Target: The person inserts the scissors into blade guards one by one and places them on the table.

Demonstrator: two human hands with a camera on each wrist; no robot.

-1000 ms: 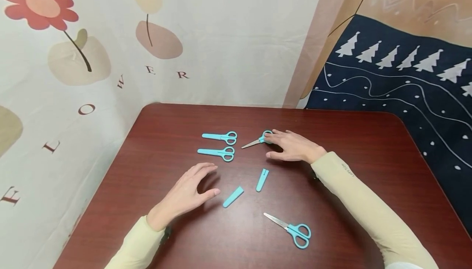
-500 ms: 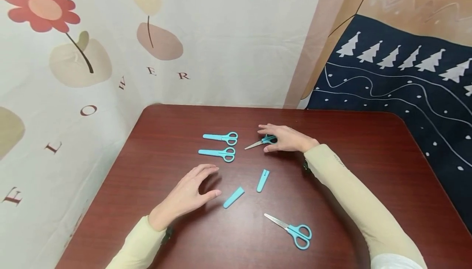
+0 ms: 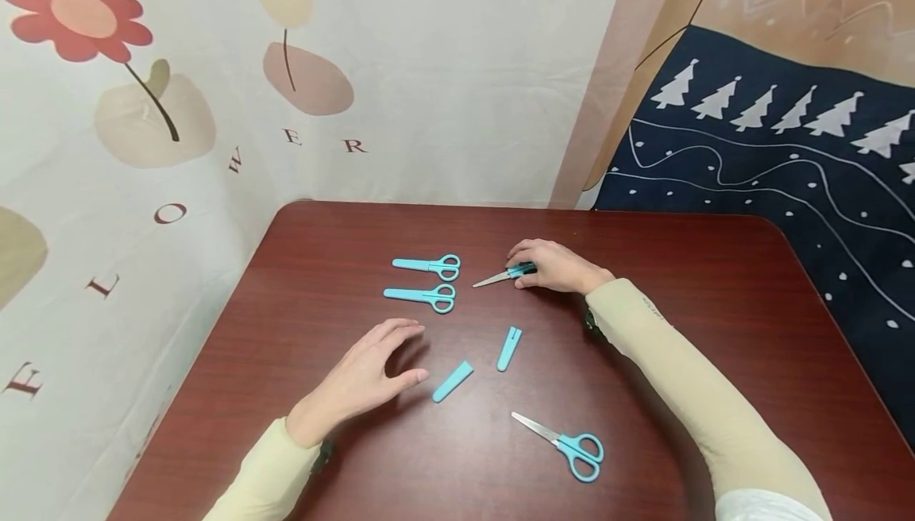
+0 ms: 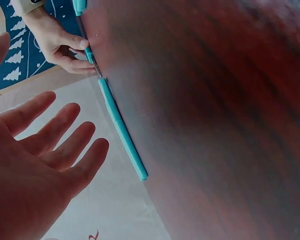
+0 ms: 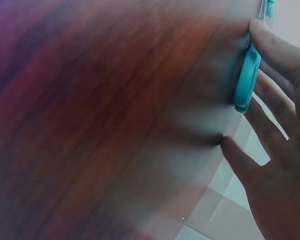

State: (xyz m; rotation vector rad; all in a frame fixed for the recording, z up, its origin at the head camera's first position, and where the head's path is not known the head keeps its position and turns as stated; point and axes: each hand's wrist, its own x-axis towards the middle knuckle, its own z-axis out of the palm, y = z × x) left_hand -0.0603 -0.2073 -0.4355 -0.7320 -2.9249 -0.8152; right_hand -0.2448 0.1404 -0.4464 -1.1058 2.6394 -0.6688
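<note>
At the far middle of the table my right hand (image 3: 561,267) pinches the turquoise handle of unsheathed scissors (image 3: 493,279), whose bare blades point left. In the right wrist view the thumb lies along one side of the turquoise handle (image 5: 247,82), with fingers on the other side. My left hand (image 3: 360,378) hovers over the near left with relaxed, spread fingers and holds nothing. Nearest to it lies a turquoise blade cover (image 3: 453,382); a second cover (image 3: 509,349) lies a little to its right. In the left wrist view sheathed scissors (image 4: 122,130) appear beyond the left fingers.
Two sheathed turquoise scissors, an upper pair (image 3: 426,266) and a lower pair (image 3: 420,296), lie side by side left of the right hand. Another unsheathed pair (image 3: 565,445) rests near the front. The brown table (image 3: 286,346) meets printed curtains at the back.
My right hand has shifted slightly left over the scissors' handle, and its fingers have closed on it. The scissors have moved slightly. The left hand stays where it was.
</note>
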